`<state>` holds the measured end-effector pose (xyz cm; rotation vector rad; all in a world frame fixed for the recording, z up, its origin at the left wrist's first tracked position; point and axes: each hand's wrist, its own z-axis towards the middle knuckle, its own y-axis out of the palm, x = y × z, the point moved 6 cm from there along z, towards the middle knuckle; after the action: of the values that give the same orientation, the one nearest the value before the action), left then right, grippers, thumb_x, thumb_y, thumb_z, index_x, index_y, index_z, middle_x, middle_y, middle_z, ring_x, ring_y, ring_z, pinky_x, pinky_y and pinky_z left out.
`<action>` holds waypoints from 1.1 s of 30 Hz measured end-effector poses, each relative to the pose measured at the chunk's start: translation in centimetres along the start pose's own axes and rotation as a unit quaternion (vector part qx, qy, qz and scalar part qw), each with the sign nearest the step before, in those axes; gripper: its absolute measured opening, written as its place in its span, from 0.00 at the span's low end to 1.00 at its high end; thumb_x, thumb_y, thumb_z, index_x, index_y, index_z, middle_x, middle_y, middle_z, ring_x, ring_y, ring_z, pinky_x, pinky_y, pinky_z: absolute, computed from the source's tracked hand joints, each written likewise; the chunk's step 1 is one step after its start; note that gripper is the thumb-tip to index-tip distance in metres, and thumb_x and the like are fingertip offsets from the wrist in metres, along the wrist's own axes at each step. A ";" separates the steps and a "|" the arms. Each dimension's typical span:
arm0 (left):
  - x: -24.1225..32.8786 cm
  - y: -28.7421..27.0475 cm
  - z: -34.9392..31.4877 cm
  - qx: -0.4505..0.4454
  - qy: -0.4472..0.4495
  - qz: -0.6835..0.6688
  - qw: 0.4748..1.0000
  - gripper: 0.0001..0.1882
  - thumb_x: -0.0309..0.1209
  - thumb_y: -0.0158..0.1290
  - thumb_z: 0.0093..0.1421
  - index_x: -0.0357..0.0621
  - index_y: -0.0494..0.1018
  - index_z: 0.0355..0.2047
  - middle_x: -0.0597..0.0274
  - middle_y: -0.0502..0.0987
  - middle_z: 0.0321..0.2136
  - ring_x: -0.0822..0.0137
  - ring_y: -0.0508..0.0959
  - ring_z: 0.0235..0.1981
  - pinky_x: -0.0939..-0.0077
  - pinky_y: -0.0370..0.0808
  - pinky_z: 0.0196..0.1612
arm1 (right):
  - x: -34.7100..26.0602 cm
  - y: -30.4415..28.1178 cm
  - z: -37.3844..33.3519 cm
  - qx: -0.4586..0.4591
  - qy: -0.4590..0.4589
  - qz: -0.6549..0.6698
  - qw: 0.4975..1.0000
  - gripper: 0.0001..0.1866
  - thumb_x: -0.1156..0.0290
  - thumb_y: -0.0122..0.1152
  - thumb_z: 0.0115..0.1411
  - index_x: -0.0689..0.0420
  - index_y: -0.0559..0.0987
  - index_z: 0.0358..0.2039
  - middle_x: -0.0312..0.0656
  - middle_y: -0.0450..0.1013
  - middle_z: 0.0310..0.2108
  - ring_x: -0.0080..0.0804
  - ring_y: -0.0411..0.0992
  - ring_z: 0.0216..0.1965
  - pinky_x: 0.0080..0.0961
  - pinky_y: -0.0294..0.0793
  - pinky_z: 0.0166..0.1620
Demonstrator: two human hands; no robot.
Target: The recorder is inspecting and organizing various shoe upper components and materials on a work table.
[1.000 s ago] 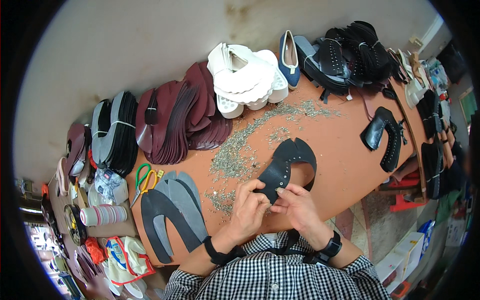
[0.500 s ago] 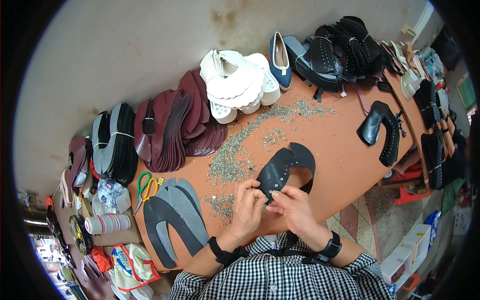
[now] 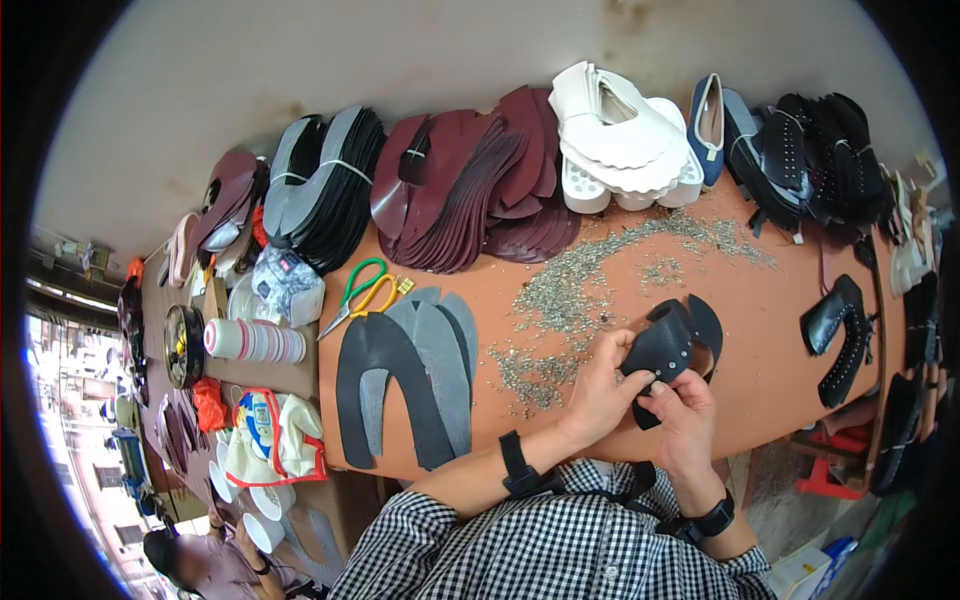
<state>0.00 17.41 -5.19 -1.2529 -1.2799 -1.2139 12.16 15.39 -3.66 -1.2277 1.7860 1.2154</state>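
Note:
My left hand (image 3: 597,392) is closed on a black leather shoe upper (image 3: 660,345), its fingers behind the piece and its thumb near the edge. The upper is curved, with a few silver studs along one side. Pinched at its lower edge are the fingertips of my right hand (image 3: 684,415), close beside my left thumb. I cannot make out whether a loose stud is between them. Many small silver studs (image 3: 560,290) lie scattered on the orange table (image 3: 480,310) just beyond my hands.
Grey and black cut uppers (image 3: 405,370), scissors (image 3: 350,295), and stacks of maroon uppers (image 3: 460,180) are to the left. White uppers and soles (image 3: 625,140) and a blue shoe (image 3: 707,130) stand at the back. A studded black upper (image 3: 840,330) lies right. A person (image 3: 215,560) sits at lower left.
The view has swung left, shifting the table's things rightward. My left hand has come further round the upper, which is now more bent and tilted. Both hands keep hold of it.

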 end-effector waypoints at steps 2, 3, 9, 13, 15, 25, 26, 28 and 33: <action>0.2 0.0 0.0 0.008 -0.004 0.008 1.000 0.21 0.27 0.52 0.51 0.38 0.59 0.44 0.49 0.74 0.33 0.63 0.76 0.29 0.74 0.71 0.32 | 0.6 0.0 0.2 0.019 0.034 0.028 0.999 0.06 0.80 0.52 0.56 0.61 0.73 0.35 0.38 0.72 0.33 0.23 0.71 0.32 0.20 0.74 0.37; 0.2 -0.1 0.1 0.008 -0.005 0.017 1.000 0.20 0.26 0.52 0.51 0.38 0.59 0.43 0.48 0.74 0.32 0.64 0.76 0.28 0.74 0.71 0.32 | 0.7 0.1 0.5 0.018 0.037 0.026 0.999 0.06 0.80 0.52 0.56 0.61 0.73 0.35 0.38 0.72 0.33 0.23 0.71 0.32 0.20 0.74 0.37; -1.3 -1.6 0.1 -0.102 -0.077 -0.148 0.981 0.20 0.25 0.45 0.57 0.38 0.57 0.50 0.59 0.74 0.32 0.71 0.73 0.33 0.79 0.69 0.36 | 2.4 0.0 1.0 0.013 0.149 0.091 0.985 0.04 0.79 0.52 0.56 0.59 0.73 0.33 0.39 0.73 0.31 0.26 0.71 0.28 0.23 0.74 0.34; -3.9 -10.6 -1.3 0.046 -0.056 -0.105 0.992 0.12 0.23 0.45 0.58 0.39 0.67 0.43 0.65 0.74 0.34 0.76 0.73 0.36 0.81 0.69 0.39 | 1.9 -1.5 1.7 0.023 0.097 0.109 0.989 0.05 0.80 0.51 0.54 0.59 0.73 0.33 0.40 0.73 0.31 0.25 0.70 0.27 0.21 0.72 0.31; -5.4 -15.8 -2.8 0.146 -0.059 -0.033 0.987 0.08 0.23 0.48 0.56 0.38 0.70 0.38 0.66 0.74 0.31 0.77 0.72 0.32 0.83 0.69 0.37 | 1.8 -2.1 1.8 0.023 0.075 0.092 0.993 0.06 0.80 0.51 0.53 0.59 0.73 0.33 0.40 0.73 0.31 0.24 0.70 0.27 0.20 0.71 0.31; -5.5 -15.6 -8.1 0.098 0.056 0.423 0.899 0.06 0.23 0.55 0.44 0.40 0.72 0.25 0.60 0.72 0.26 0.60 0.73 0.30 0.69 0.71 0.33 | 2.5 -1.7 1.2 0.009 0.141 0.102 0.985 0.08 0.80 0.52 0.53 0.57 0.73 0.34 0.39 0.73 0.32 0.24 0.71 0.28 0.19 0.70 0.31; -5.3 -15.1 -8.0 0.098 0.074 0.443 0.888 0.05 0.23 0.55 0.44 0.41 0.72 0.25 0.60 0.71 0.26 0.60 0.72 0.30 0.69 0.71 0.33 | 2.5 -2.0 1.2 0.004 0.139 0.092 0.986 0.07 0.79 0.52 0.53 0.57 0.72 0.34 0.38 0.73 0.31 0.24 0.71 0.28 0.19 0.71 0.31; -4.9 -14.3 -7.5 0.094 0.096 0.456 0.880 0.05 0.23 0.55 0.44 0.41 0.72 0.24 0.61 0.70 0.26 0.60 0.71 0.31 0.69 0.70 0.33 | 2.5 -2.5 1.2 0.005 0.132 0.079 0.988 0.06 0.78 0.51 0.54 0.56 0.72 0.34 0.37 0.73 0.31 0.24 0.70 0.28 0.19 0.71 0.31; -5.2 -13.5 -6.5 0.040 0.144 0.571 0.807 0.05 0.22 0.49 0.41 0.43 0.69 0.22 0.60 0.67 0.24 0.60 0.68 0.28 0.69 0.69 0.30 | 3.7 -2.4 0.8 -0.030 0.155 0.092 0.983 0.04 0.76 0.54 0.55 0.58 0.73 0.32 0.39 0.74 0.30 0.27 0.72 0.29 0.19 0.70 0.31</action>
<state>-13.38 10.77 -10.40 -1.3539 -0.1781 -0.4013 13.10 14.54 -7.96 -1.3716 2.1435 1.2405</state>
